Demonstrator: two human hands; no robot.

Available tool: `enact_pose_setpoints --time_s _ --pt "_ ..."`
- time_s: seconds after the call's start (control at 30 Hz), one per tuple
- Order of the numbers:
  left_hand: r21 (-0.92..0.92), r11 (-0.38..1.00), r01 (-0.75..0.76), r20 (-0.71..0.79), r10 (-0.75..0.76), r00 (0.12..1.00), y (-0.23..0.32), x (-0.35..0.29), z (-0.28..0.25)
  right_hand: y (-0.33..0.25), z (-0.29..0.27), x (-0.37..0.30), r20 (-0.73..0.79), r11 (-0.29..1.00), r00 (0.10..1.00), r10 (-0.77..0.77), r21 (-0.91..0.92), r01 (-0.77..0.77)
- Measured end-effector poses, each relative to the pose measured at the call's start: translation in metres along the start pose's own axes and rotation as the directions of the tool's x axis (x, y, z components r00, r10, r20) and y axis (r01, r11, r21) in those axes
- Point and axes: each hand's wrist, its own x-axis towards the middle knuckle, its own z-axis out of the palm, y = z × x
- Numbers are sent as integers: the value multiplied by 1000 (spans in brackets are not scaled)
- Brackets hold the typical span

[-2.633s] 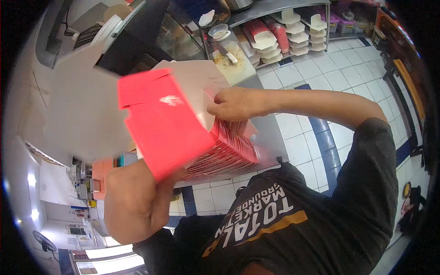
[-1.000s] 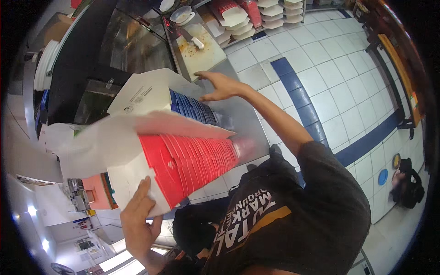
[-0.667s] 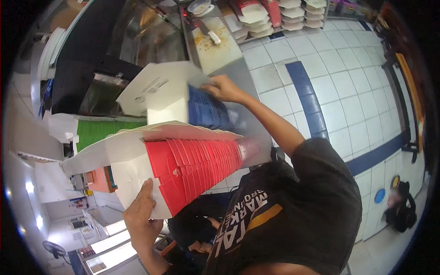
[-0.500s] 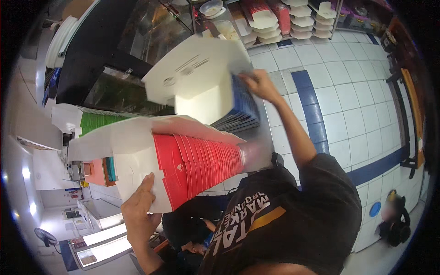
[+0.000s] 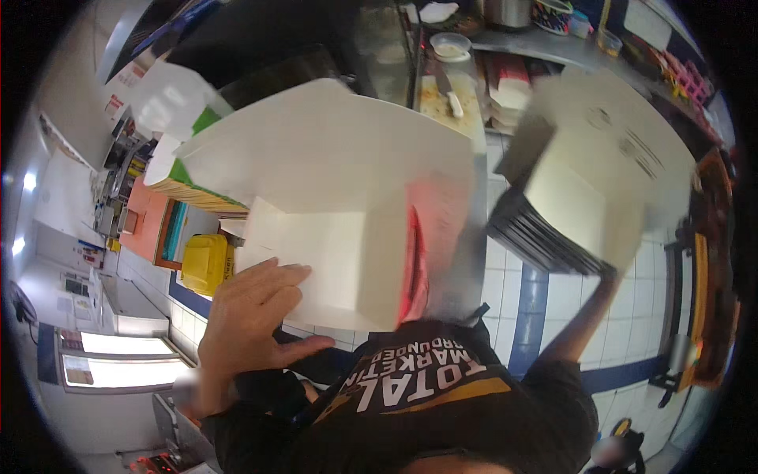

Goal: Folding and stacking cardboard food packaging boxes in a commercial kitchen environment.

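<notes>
Blue paper boxes, nested in one stack (image 5: 583, 170), are no longer beside the red stack (image 5: 339, 245). Now our right hand (image 5: 606, 275) carries them in the air on the right, gripping them, though its fingers are mostly hidden. For our work this means that the two stacks are well apart. The red stack remains over the surface (image 5: 476, 229), its white inside facing us. Our left hand (image 5: 254, 320) is loose at its left edge, with thumb spread, not closed. The green stack (image 5: 183, 175) is behind on the left; the knife (image 5: 452, 96) lies on the board (image 5: 466, 118). The large flap of the red stack hides what is behind it.
</notes>
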Motion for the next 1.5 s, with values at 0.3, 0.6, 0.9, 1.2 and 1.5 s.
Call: enact_pose_setpoints --time_s 0.3,0.6,0.9,1.2,1.5 --pt "-455 874 169 -621 -447 644 -98 2 4 -35 -55 1 -183 995 982 40 -81 -55" --pt "-920 388 -54 -235 -437 868 -160 40 49 -69 -68 27 -218 988 975 32 -140 -64" --pt "-896 330 -297 -432 -500 750 -154 45 69 -100 -79 34 -204 981 979 6 -190 -46" --pt "-424 903 66 -814 -412 409 -86 -64 139 -116 -73 16 -174 979 984 41 -191 -75" --pt "-744 -362 561 641 -621 451 5 -118 305 -120 -73 13 -105 977 993 58 -199 -78"
